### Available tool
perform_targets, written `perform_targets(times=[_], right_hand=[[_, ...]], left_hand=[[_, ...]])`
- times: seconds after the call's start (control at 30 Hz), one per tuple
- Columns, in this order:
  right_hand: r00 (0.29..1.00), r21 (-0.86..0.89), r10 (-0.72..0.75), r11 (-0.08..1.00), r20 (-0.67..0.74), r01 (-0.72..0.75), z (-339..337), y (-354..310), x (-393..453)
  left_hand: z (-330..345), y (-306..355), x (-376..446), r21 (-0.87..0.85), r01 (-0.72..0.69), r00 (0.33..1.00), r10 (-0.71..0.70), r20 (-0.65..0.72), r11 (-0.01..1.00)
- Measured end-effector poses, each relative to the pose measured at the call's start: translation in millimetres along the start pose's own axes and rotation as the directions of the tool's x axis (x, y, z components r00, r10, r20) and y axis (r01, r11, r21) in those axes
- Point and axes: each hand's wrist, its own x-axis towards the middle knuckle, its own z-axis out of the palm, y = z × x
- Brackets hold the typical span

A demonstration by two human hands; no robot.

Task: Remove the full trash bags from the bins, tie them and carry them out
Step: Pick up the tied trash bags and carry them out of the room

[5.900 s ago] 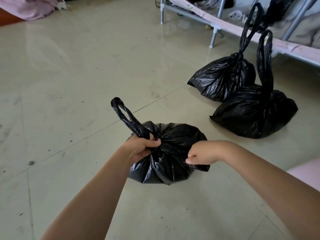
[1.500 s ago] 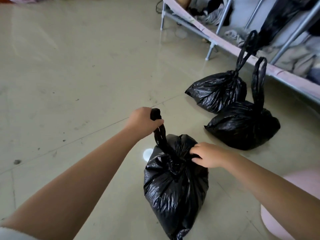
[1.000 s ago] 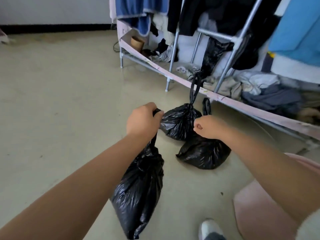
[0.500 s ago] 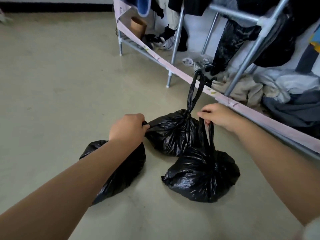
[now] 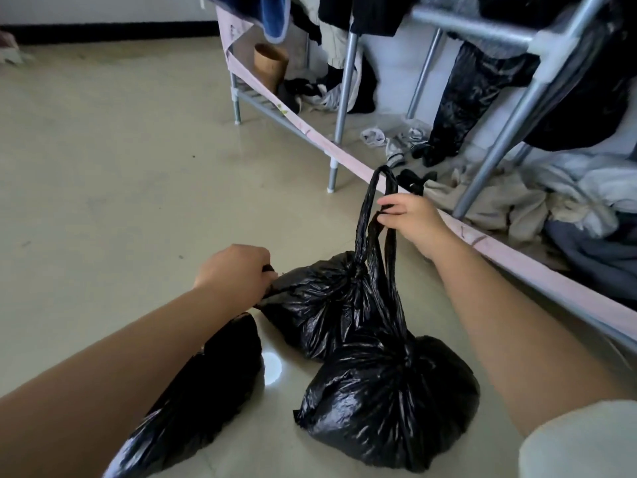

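Glossy beige floor (image 5: 103, 160), metal clothes rack (image 5: 344, 81) along the right with clothes piled on its lower shelf. Three tied black trash bags sit close together on the floor. Left hand (image 5: 234, 272) is fisted around the neck of the left bag (image 5: 206, 391), which lies partly under the forearm. Right hand (image 5: 410, 215) pinches the long loop handles of both the middle bag (image 5: 320, 305) and the near bag (image 5: 393, 398), straps pulled upright. Middle and near bags touch; both rest on the floor.
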Motion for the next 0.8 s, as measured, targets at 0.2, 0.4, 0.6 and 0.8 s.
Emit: perform_targets(times=[0.2,0.4,0.6,0.8], right_hand=[[0.993,-0.074,-0.040,0.997,-0.107,0.032,13.7,14.0,9.2],[0.948,0.094,0.304,0.951,-0.095,-0.295,17.1,8.2,28.9],[0.977,-0.024,0.183,0.982,-0.110,-0.187,17.8,-3.4,19.7],[0.974,-0.601,-0.192,0.767,0.117,0.224,13.5,-60.3,-37.8]], left_hand=[[8.1,-2.8,7.1,-0.064,-0.031,0.999,0.033,0.018,0.997],[9.5,-4.0,9.3,-0.095,-0.063,0.997,0.066,0.029,0.993],[3.7,-4.4,5.7,-0.099,-0.063,0.998,0.064,0.016,0.993],[-11.8,-1.5,-5.8,-0.014,-0.037,0.999,0.037,0.032,0.999]])
